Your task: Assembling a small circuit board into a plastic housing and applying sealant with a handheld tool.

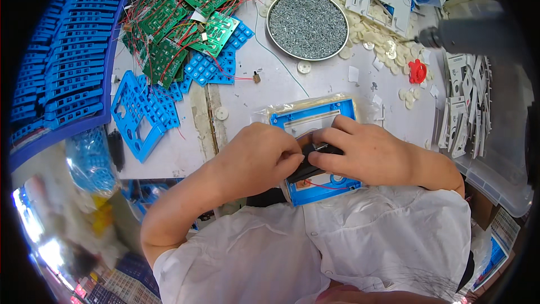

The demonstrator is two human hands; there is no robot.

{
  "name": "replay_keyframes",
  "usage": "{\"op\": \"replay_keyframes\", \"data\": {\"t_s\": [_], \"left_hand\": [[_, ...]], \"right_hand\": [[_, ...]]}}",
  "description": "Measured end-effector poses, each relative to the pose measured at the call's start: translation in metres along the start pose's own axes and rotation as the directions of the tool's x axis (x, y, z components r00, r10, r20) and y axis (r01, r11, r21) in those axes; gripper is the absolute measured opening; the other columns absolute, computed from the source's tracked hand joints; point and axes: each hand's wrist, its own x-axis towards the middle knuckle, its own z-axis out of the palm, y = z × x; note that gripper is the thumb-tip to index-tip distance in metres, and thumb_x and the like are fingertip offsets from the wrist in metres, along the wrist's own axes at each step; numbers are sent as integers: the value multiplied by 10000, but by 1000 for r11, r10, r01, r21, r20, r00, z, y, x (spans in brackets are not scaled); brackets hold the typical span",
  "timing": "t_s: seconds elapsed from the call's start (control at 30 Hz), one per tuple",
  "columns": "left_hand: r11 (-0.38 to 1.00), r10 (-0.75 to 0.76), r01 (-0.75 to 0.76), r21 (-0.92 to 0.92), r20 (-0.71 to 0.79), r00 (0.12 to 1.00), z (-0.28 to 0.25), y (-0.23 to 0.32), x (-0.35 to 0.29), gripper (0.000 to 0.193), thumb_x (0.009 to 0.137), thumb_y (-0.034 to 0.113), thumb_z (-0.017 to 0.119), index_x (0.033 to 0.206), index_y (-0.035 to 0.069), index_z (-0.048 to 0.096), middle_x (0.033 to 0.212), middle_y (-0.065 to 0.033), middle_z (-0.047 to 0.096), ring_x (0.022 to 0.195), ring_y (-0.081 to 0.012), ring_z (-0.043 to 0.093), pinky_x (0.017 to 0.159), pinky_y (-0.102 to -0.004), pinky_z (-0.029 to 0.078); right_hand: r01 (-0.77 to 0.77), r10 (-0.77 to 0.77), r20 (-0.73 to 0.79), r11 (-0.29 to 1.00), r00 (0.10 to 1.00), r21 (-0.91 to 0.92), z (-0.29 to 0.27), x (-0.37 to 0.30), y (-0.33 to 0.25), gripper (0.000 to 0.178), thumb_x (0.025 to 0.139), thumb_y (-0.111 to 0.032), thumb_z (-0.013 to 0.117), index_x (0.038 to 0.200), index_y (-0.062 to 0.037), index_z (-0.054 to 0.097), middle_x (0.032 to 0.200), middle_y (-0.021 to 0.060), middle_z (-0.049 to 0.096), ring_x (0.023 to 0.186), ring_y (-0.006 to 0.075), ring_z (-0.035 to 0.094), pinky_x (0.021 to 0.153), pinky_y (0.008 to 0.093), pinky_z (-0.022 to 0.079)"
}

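A blue rectangular plastic frame lies at the table's near edge, in front of my body. Within it, both hands meet at a black plastic part, whose exact kind I cannot make out. My left hand is closed, its thumb and fingers pinching the part's left side. From the right, my right hand curls its fingers onto the same part near a small shiny metal piece. A thin red wire runs across the frame's lower portion. My fingers cover much of the frame's middle.
Green circuit boards with red wires are heaped at the back left, beside blue keypads. A round dish of screws stands behind the frame. A power screwdriver juts in from the right above cream discs. A blue-part bin stands left.
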Motion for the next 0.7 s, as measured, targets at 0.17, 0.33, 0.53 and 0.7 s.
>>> {"op": "replay_keyframes", "data": {"t_s": [0.17, 0.33, 0.53, 0.7], "left_hand": [[998, -62, 61, -36, -31, 998, 5, -1, 3, 154, 897, 127, 712, 873, -18, 759, 731, -182, 709, 613, -281, 690, 573, -366, 515], [996, -26, 36, 78, -129, 991, 13, 2, -1, 144, 905, 126, 723, 848, -6, 722, 744, -167, 692, 647, -293, 687, 601, -369, 514], [999, -32, 38, 17, -254, 967, 31, -1, -11, 87, 921, 92, 710, 929, 6, 701, 780, -153, 678, 674, -295, 671, 622, -372, 515], [999, -26, 18, -44, -194, 981, 26, -5, -14, 94, 920, 76, 709, 993, 18, 715, 800, -137, 680, 681, -279, 663, 619, -362, 517]], "right_hand": [[13, -13, -6, 1000, 1000, 9, -1, 0, 2, 295, 896, -209, 674, 1178, -151, 607, 1230, 71, 580, 1009, 305, 578, 673, 364, 600], [4, -3, -22, 999, 1000, 45, 1, -1, 2, 338, 894, -212, 681, 1219, -149, 614, 1232, 80, 590, 1008, 306, 582, 674, 374, 599], [1, 2, -53, 999, 999, 44, 5, -3, 3, 292, 919, -237, 658, 1190, -138, 615, 1143, 75, 602, 992, 290, 596, 648, 369, 601], [4, -3, -40, 1000, 999, 28, 6, -3, 4, 297, 920, -237, 657, 1190, -120, 611, 1078, 84, 587, 985, 285, 600, 652, 366, 598]]}}
